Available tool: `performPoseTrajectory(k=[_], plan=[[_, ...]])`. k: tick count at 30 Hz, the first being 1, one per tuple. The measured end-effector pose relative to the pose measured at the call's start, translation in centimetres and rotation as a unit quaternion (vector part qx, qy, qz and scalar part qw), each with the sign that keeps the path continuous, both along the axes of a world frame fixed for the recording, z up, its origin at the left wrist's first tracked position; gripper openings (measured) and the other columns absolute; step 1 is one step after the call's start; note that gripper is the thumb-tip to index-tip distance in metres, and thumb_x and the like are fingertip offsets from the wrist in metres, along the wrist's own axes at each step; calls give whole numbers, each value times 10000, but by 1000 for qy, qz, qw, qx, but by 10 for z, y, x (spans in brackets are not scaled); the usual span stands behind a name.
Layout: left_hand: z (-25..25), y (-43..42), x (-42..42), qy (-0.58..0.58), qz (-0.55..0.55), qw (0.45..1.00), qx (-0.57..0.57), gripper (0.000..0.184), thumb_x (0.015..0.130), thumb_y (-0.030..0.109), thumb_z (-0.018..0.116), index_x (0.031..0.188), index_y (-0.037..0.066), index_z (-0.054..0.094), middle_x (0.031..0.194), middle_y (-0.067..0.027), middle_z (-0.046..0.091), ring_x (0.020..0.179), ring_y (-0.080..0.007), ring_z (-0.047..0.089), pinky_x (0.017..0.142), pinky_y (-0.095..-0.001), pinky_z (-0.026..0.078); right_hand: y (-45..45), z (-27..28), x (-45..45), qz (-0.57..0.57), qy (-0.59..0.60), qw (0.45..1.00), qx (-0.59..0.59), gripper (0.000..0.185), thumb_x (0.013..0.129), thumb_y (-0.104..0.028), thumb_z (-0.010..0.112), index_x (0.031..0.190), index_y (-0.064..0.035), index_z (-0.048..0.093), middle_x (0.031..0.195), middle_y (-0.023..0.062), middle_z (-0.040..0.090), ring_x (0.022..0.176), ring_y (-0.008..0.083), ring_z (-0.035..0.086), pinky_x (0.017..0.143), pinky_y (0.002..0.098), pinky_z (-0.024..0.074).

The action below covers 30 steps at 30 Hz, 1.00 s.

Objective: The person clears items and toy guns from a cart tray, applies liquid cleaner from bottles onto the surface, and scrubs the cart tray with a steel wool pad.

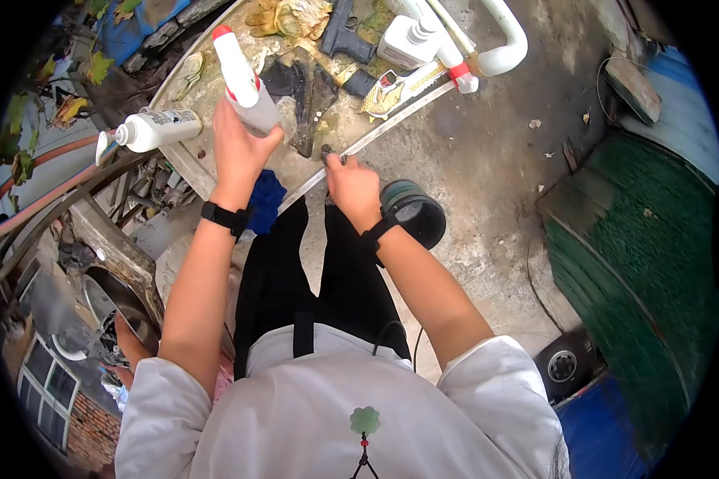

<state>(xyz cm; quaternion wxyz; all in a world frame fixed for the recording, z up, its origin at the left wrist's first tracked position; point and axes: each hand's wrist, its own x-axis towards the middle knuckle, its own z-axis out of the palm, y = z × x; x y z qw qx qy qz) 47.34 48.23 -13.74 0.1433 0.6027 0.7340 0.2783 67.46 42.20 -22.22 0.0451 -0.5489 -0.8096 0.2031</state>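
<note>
My left hand is wrapped round a translucent spray bottle with a white head and red nozzle, tilted over the worn table. At the table's front edge my right hand is closed, its fingertips at a small dark thing that I cannot make out. Beyond the hands lies a dark, wet-looking angular piece. Further back rest a black pistol-shaped object, a white bottle and a gold patterned piece. A white pump bottle lies on its side at the left.
A dark bucket stands on the concrete floor right of my legs. Blue cloth hangs by the table's near edge. A curved white pipe is at the back right, green matting at the far right. Another person's hand shows lower left.
</note>
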Motion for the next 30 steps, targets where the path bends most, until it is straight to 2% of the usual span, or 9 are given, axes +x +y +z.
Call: performPoseTrajectory(k=[4,8,12,15,18,19,22,26,30], plan=[[27,36,-18,-13,-4,998,56,720,645,193,834,1241,-6,483,1120,-208,584,1068,-397,565,921,-473,452,33,13,34,-70,0,997,-8,168,869,-257,651,952,-127,586,712,118,608,586,325,648,513,425,513],[54,108,-7,-116,-9,986,119,761,654,194,857,1261,-13,448,1137,-189,621,1056,-326,630,918,-407,488,32,-4,15,-130,-13,991,-5,191,897,-282,629,998,-126,587,763,146,612,597,351,643,522,439,517],[56,175,22,-116,-36,984,131,864,695,253,883,1337,-21,373,1267,-188,568,1152,-278,602,1004,-400,492,4,3,13,-66,51,996,-24,145,869,-190,634,963,-107,560,748,150,602,600,321,648,527,441,515],[37,201,13,-83,-23,990,113,833,701,260,882,1319,-12,394,1244,-184,585,1116,-281,621,961,-389,510,2,6,19,-85,43,994,-51,163,874,-220,637,978,-115,568,762,142,618,588,319,646,522,435,515],[23,235,3,-104,-69,976,181,826,705,264,880,1323,-3,400,1240,-185,593,1110,-288,626,941,-394,514,18,3,13,-76,30,995,-64,191,879,-253,644,1001,-122,577,774,139,626,606,327,653,527,437,516],[20,245,3,-138,-84,971,174,828,715,270,876,1333,-2,396,1249,-190,590,1125,-297,620,952,-402,509,21,2,11,-71,36,994,-69,206,883,-269,646,1016,-125,583,779,141,627,617,335,655,529,441,516],[4,265,26,-314,-38,938,140,792,731,53,778,1405,38,363,1194,-168,591,1091,-254,604,949,-391,507,16,5,17,-69,29,993,-95,245,885,-291,651,1067,-137,596,794,138,628,638,339,656,544,438,520],[-11,281,38,-212,-21,967,137,799,691,27,793,1374,11,380,1194,-145,593,1084,-237,603,931,-375,515,9,13,18,-101,20,990,-97,254,886,-294,652,1090,-151,601,801,137,622,651,327,658,528,433,515],[-65,295,25,-263,-117,944,158,777,683,33,788,1355,13,399,1186,-139,600,1087,-238,602,925,-377,514,16,5,12,-101,55,989,-92,205,886,-286,652,1003,-128,593,786,130,611,652,323,655,526,427,508]])
